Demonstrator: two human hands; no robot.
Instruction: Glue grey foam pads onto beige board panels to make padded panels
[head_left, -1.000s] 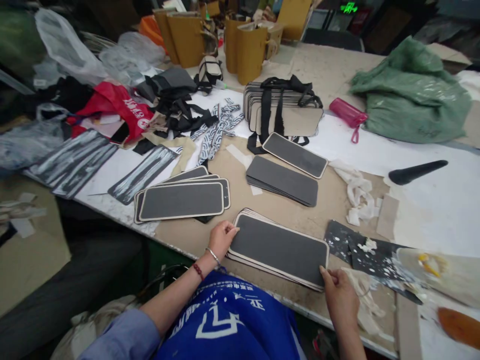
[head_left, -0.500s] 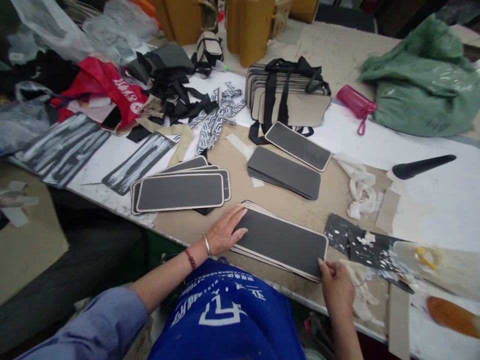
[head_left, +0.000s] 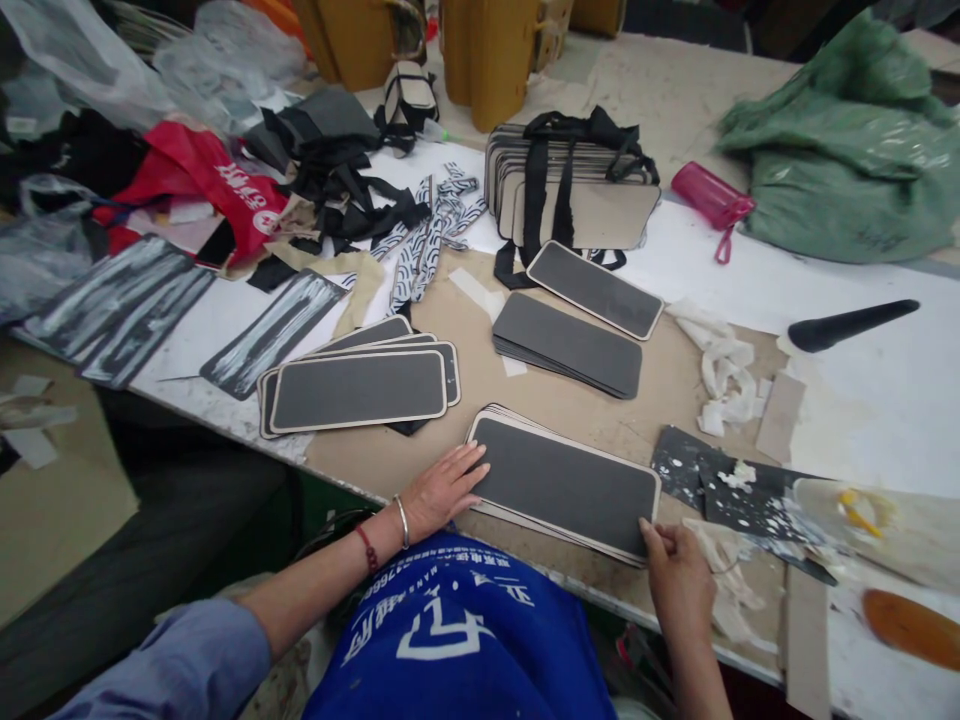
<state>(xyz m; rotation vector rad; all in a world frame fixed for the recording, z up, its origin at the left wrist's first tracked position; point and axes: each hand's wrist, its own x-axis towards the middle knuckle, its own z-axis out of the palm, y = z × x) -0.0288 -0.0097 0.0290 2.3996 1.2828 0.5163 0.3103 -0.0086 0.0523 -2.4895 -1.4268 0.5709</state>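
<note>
A stack of flat rounded boards with dark grey faces and beige rims (head_left: 566,485) lies at the table's front edge. My left hand (head_left: 442,490), palm down with fingers stretched out, touches the left end of the top board. At the board's lower right corner my right hand (head_left: 679,575) pinches the edge between thumb and curled fingers. To the left rests a fanned pile of similar boards (head_left: 358,390). Beyond the front stack are a pile of plain dark grey pieces (head_left: 566,345) and a single rimmed board (head_left: 596,290).
Strapped beige boards (head_left: 607,205) stand at the back. White-smeared dark strips (head_left: 270,330) lie left, near a red bag (head_left: 210,190). On the right are a glue-spotted dark sheet (head_left: 720,485), crumpled tape (head_left: 724,370), a black tool (head_left: 851,325) and a green bag (head_left: 847,170).
My left hand has slid down and slightly left along the board's left end. My right hand stays at the lower right corner. The camera view has shifted slightly.
</note>
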